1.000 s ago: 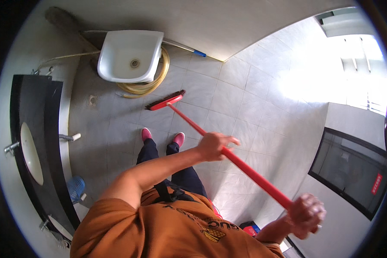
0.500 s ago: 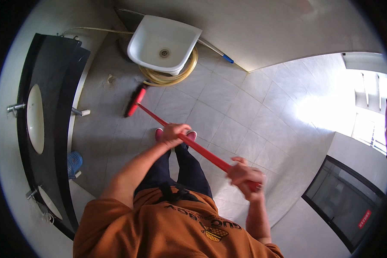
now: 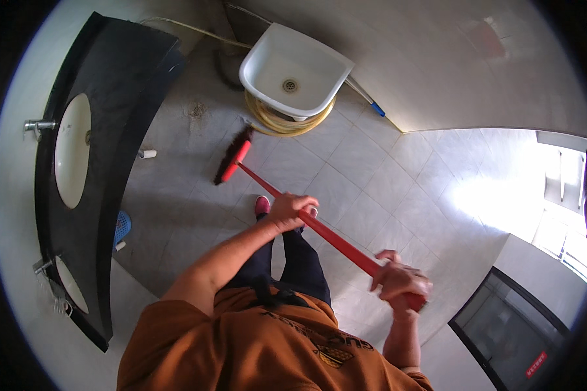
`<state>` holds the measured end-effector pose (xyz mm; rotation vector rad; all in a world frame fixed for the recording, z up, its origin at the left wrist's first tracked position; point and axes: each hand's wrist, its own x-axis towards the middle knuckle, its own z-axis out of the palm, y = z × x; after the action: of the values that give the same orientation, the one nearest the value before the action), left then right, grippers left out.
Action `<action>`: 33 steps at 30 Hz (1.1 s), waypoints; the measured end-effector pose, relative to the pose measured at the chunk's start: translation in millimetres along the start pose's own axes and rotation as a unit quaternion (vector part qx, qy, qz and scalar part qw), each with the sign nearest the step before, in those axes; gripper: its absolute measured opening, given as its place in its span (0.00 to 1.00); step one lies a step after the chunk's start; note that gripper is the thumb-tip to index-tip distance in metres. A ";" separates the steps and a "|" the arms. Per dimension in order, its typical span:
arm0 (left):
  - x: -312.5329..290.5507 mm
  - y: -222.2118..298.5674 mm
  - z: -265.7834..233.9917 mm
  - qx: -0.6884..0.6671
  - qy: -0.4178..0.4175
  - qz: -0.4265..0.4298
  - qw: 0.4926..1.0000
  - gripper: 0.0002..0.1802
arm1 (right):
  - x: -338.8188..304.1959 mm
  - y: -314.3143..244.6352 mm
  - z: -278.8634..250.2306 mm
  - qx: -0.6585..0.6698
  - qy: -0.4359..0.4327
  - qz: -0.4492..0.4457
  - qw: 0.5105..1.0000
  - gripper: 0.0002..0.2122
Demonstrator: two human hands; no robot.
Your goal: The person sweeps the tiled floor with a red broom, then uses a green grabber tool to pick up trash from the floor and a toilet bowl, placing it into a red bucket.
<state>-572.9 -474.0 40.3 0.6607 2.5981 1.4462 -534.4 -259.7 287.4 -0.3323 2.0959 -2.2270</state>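
A broom with a long red handle and a red head with dark bristles slants across the view. Its bristles rest on the grey tiled floor, close to the loose end of a coiled yellow hose. My left hand is closed around the lower part of the handle, above my pink shoes. Near the handle's top end, my right hand grips it, the thumb side slightly blurred. Dark debris lies by a floor drain, left of the broom head.
A white basin stands at the back, the hose coiled around its foot. Behind it lies a pole with a blue end. A black counter with two oval sinks runs along the left, a blue basket below. A dark-framed panel is at right.
The view has turned, so basin, counter and broom appear farther right. Both hands keep their grip on the broom; its head remains on the floor by the hose.
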 end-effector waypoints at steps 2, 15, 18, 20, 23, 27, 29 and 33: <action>-9.1 -49.0 -21.3 0.023 -0.001 0.008 1.000 0.06 | 0.0 27.4 14.8 0.019 -0.064 0.029 0.997 0.05; -28.6 -10.0 -23.5 0.035 0.034 -0.114 0.992 0.06 | 25.0 30.2 0.7 0.049 -0.036 0.058 0.996 0.05; -38.8 -55.7 -21.3 0.055 0.070 -0.126 0.988 0.07 | 39.1 64.1 8.2 0.149 -0.049 0.082 0.984 0.06; -45.7 -86.8 -36.2 0.061 0.122 -0.158 0.978 0.08 | 57.5 86.7 25.5 0.136 -0.110 0.076 0.982 0.07; -41.7 -143.5 -80.3 0.100 0.152 -0.200 0.963 0.08 | 97.7 121.3 64.8 0.123 -0.160 0.063 0.977 0.07; -10.0 -234.6 -152.4 0.184 0.204 -0.211 0.938 0.10 | 192.2 161.5 123.7 0.125 -0.189 -0.001 0.974 0.07; -9.1 -296.6 -190.5 0.173 0.236 -0.269 0.918 0.12 | 241.9 173.9 155.7 0.105 -0.206 -0.027 0.973 0.07; 34.7 -350.0 -246.9 0.179 0.305 -0.224 0.908 0.12 | 302.7 192.7 191.5 0.132 -0.199 -0.010 0.971 0.08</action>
<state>-788.4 -813.8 -110.7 -0.4537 3.2072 1.1598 -810.1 -519.5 139.4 -0.7116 1.5830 -2.1857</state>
